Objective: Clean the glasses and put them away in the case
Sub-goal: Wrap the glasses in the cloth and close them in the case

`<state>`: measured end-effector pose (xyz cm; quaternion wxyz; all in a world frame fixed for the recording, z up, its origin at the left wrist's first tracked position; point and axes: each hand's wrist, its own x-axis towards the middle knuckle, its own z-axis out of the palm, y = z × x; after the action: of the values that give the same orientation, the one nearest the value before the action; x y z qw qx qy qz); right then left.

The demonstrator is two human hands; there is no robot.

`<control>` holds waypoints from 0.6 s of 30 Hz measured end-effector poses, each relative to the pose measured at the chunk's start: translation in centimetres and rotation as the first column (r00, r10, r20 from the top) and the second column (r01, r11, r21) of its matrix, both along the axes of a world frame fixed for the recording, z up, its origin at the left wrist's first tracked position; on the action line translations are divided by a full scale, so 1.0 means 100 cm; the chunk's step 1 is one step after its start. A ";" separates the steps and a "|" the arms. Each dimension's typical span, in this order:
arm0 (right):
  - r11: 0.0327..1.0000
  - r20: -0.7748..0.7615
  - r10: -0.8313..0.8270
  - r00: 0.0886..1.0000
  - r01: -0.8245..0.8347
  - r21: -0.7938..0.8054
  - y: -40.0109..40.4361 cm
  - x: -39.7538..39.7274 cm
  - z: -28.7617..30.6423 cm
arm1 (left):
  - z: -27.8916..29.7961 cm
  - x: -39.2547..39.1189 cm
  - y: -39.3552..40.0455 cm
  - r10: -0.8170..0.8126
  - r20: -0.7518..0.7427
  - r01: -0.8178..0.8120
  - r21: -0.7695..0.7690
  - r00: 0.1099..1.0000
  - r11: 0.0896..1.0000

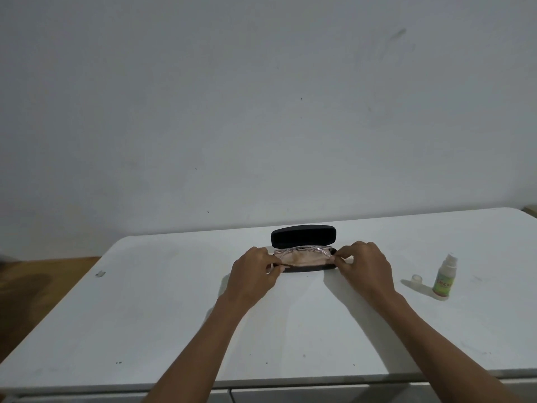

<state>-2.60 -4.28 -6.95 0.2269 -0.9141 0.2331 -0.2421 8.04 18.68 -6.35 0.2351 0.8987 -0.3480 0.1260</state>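
One black hard-shell case (303,237) sits open near the far edge of the white table (174,315), lid standing up toward the wall. One pair of glasses (302,251), pale pink and translucent, lies in the lower half of the case on or against a pinkish cloth (299,258); whether the cloth is loose or the case lining cannot be resolved. Left hand (252,271) is at the left end of the case, fingers pinched together on what looks like the frame end or the cloth edge; which one is unclear. Right hand (366,264) mirrors it at the right end, fingertips closed in a pinch at the hinge area. Handling judgement: frame is light, thin and somewhat springy, lenses scratch-prone and smudge easily, so hold belongs at the outer corners or temples, never on the lens faces. Case lid is probably sprung and may snap shut; fingers should clear first. Count: one case, one pair of glasses, one cloth, one spray bottle (444,279) standing at the right, one small cap (417,278) just beside the bottle, off it. Two hands in view, both bare.
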 end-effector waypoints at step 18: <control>0.745 0.170 0.060 0.984 -0.157 0.648 -0.021 0.043 0.036 | 0.022 0.049 -0.033 -0.104 -0.644 -0.289 -0.475 0.758 0.831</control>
<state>1.69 -6.42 -3.36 0.5636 -0.7684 0.2334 -0.1934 12.95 15.40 -4.12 0.5799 0.7967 -0.1474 -0.0850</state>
